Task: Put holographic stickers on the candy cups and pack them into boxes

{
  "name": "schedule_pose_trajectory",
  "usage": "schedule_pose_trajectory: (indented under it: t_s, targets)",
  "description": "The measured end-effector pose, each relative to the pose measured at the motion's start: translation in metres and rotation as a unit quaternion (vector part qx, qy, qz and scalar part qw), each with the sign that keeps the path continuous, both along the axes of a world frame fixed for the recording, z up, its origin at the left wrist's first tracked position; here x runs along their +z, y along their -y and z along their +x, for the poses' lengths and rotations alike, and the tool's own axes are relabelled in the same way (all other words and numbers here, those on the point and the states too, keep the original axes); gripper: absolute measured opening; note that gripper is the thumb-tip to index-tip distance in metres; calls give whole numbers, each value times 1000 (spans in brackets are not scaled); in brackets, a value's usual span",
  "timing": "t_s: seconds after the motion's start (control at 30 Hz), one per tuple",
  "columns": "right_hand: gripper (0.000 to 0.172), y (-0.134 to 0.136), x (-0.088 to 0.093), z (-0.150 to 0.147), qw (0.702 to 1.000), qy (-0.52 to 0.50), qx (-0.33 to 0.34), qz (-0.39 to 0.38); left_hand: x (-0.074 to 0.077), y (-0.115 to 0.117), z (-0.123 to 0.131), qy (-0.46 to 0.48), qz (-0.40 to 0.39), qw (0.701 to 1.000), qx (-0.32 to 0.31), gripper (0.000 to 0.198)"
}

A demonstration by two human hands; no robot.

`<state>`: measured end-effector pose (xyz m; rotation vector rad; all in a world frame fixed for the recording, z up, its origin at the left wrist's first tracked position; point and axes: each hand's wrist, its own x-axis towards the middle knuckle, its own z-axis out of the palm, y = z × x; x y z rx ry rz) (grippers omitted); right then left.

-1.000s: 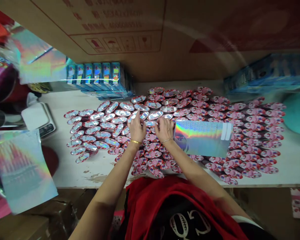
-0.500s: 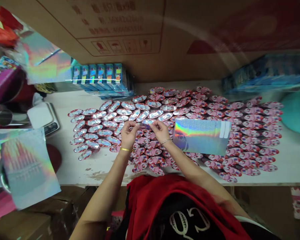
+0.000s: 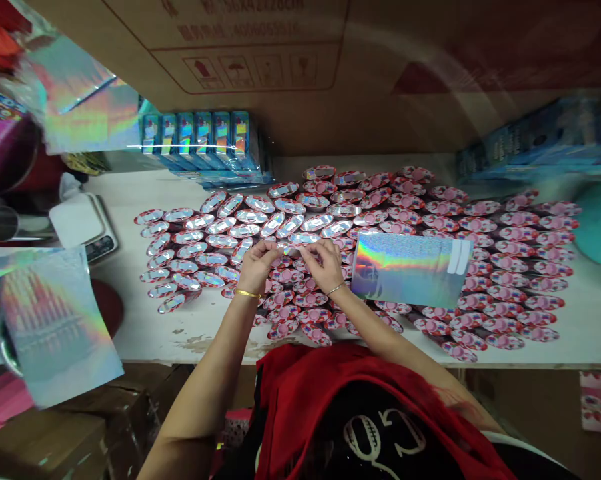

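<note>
Several small oval red-and-pink badges (image 3: 430, 223) lie in overlapping rows across the white table (image 3: 145, 327). My left hand (image 3: 258, 267) and my right hand (image 3: 323, 265) are raised a little above the middle rows, both pinched on one small silvery badge (image 3: 290, 250) held between them. A holographic foil bag (image 3: 410, 269) lies flat on the badges just right of my right hand.
Blue boxed packs (image 3: 200, 143) stand at the back left under a large cardboard carton (image 3: 260, 60). A small scale (image 3: 83, 227) sits at the left edge. Holographic bags (image 3: 55, 320) hang at the left. More blue packs (image 3: 540, 143) and a teal object (image 3: 597, 223) are at the right.
Both hands were down on the badge rows a second ago. They have since lifted and drawn toward me, pinching one badge between them. The foil bag has stayed where it was.
</note>
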<state>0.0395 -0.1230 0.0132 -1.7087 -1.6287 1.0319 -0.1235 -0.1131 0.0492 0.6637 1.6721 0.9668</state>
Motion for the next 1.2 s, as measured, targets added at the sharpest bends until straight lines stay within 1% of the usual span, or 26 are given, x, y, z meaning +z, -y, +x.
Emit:
schedule_pose_trajectory:
  t_s: [0.07, 0.17, 0.27, 0.33, 0.47, 0.53, 0.57, 0.6, 0.67, 0.7, 0.73, 0.77, 0.8, 0.83, 0.87, 0.9, 0.93, 1.0, 1.03, 1.07, 1.1, 1.13, 1.17, 1.2]
  targets:
    - [23, 2, -3, -1, 1000, -2, 21, -16, -7, 1, -3, -30, 2, 1000, -3, 17]
    - [19, 2, -5, -3, 999, 34, 22, -16, -24, 1, -8, -149, 23, 988, -33, 15]
    - [18, 1, -4, -6, 994, 98, 41, 8, -38, 1, -11, -286, 61, 952, -94, 14]
    - [19, 0, -2, -7, 988, 141, 65, 20, -42, 2, -10, -352, 65, 926, -124, 13]
    - [20, -2, -5, -11, 976, 192, 98, 18, -44, 6, -3, -445, 40, 881, -157, 11]
    - [19, -1, -10, -13, 977, 190, 98, 16, -43, 9, -1, -469, 27, 868, -163, 12]
    - [22, -1, -11, -14, 979, 183, 92, 17, -41, 10, -1, -478, 23, 863, -159, 13]
    - [27, 0, -12, -15, 981, 174, 88, 20, -40, 11, -2, -488, 21, 859, -152, 18]
    - [40, 0, -10, -13, 984, 150, 90, 36, -34, 10, 0, -507, 31, 852, -127, 36]
    - [45, 0, -6, -8, 985, 139, 94, 50, -31, 8, 4, -510, 47, 851, -118, 44]
    - [46, 0, -1, -1, 985, 131, 93, 66, -27, 4, 11, -499, 74, 855, -119, 46]
    - [46, -1, 4, 9, 985, 127, 84, 85, -24, -2, 21, -475, 107, 863, -134, 42]
    - [45, -3, 11, 24, 984, 131, 60, 105, -21, -9, 37, -440, 145, 871, -161, 36]
    - [45, -5, 17, 42, 981, 142, 23, 126, -19, -16, 57, -399, 183, 876, -202, 32]
    - [46, -7, 22, 64, 976, 159, -24, 146, -17, -24, 81, -361, 214, 872, -250, 31]
    - [49, -9, 27, 90, 967, 179, -76, 163, -16, -32, 108, -334, 237, 861, -301, 32]
    - [54, -11, 30, 118, 956, 201, -129, 173, -15, -40, 135, -321, 251, 844, -350, 36]
    - [66, -13, 32, 178, 930, 244, -216, 169, -15, -51, 186, -327, 244, 802, -437, 43]
    - [73, -13, 30, 207, 920, 263, -247, 152, -15, -55, 205, -333, 227, 781, -478, 40]
    - [80, -13, 28, 232, 912, 274, -276, 127, -15, -58, 217, -333, 209, 763, -514, 32]
    - [86, -11, 24, 254, 913, 264, -297, 93, -16, -59, 223, -325, 194, 750, -542, 23]
    - [88, -9, 21, 270, 926, 220, -301, 55, -15, -60, 222, -311, 188, 745, -560, 18]
    - [87, -7, 18, 281, 945, 147, -292, 9, -13, -59, 215, -291, 190, 748, -566, 18]
    - [82, -4, 15, 285, 961, 49, -268, -43, -11, -57, 204, -269, 197, 756, -563, 20]
